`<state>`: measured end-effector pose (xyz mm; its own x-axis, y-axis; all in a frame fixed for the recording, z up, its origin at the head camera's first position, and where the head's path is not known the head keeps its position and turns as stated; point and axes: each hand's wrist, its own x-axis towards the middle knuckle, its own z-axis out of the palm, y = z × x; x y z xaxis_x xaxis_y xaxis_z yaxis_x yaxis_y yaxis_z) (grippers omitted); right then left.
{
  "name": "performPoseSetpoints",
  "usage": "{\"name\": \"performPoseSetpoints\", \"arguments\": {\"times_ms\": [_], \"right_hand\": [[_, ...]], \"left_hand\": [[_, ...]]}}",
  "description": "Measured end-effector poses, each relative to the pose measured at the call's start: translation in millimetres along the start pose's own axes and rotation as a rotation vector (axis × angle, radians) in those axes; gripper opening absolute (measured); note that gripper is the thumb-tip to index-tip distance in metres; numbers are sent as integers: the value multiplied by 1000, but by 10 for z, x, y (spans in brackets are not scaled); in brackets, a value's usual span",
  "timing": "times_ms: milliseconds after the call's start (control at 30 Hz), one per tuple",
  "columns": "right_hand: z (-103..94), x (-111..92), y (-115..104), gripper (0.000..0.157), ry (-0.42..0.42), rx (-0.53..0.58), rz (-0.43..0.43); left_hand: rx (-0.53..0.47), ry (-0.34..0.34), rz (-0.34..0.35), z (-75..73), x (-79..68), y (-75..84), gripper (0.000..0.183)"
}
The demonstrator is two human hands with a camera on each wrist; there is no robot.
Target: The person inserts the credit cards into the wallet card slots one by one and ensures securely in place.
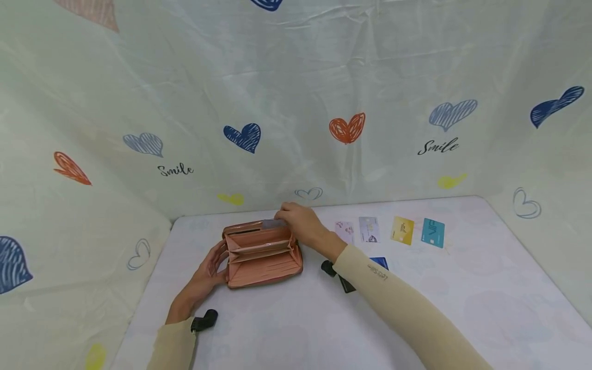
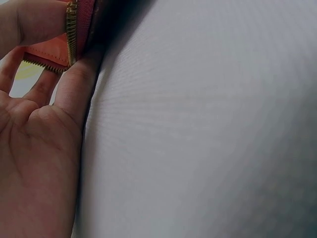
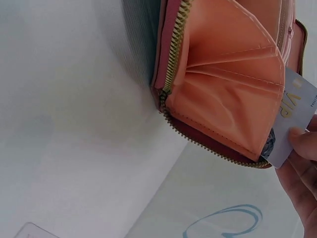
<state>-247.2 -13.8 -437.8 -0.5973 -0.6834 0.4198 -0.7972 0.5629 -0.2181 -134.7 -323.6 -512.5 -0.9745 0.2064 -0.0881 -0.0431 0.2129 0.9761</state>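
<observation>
An unzipped salmon-coloured wallet (image 1: 264, 273) lies spread on the white table, its pleated compartments facing up. My left hand (image 1: 206, 276) holds the wallet's left side, with the fingers about its zipped edge in the left wrist view. At the wallet's back right corner, my right hand (image 1: 302, 224) pinches a silver-grey card (image 3: 297, 106) marked VIP between thumb and fingers. In the right wrist view the card's inner end is hidden behind the orange lining (image 3: 223, 109). How deep it sits in a slot I cannot tell.
Right of the wallet lie a pink card (image 1: 344, 231), a silver card (image 1: 369, 229), a yellow card (image 1: 403, 230) and a teal card (image 1: 433, 233). A blue card (image 1: 380, 262) and a black item (image 1: 347, 284) are partly under my right sleeve. A heart-printed curtain (image 1: 296, 164) stands behind the table.
</observation>
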Motion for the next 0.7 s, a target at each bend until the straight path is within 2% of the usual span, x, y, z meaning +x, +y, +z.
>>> {"name": "performPoseSetpoints", "arguments": {"times_ms": [167,267,533,700], "right_hand": [[34,46,-10,25,-81,-109,-76],[68,53,-26,29,-122,-171,-88],[109,11,-58,41,-144,-186,-55],[101,-25,-64,42,-178,-155,-18]], "left_hand": [[-16,7,10,6,-8,16,106],[-23,6,11,14,-14,20,106],[0,20,-41,14,-16,31,108],[-3,3,-25,1,3,2,108]]}}
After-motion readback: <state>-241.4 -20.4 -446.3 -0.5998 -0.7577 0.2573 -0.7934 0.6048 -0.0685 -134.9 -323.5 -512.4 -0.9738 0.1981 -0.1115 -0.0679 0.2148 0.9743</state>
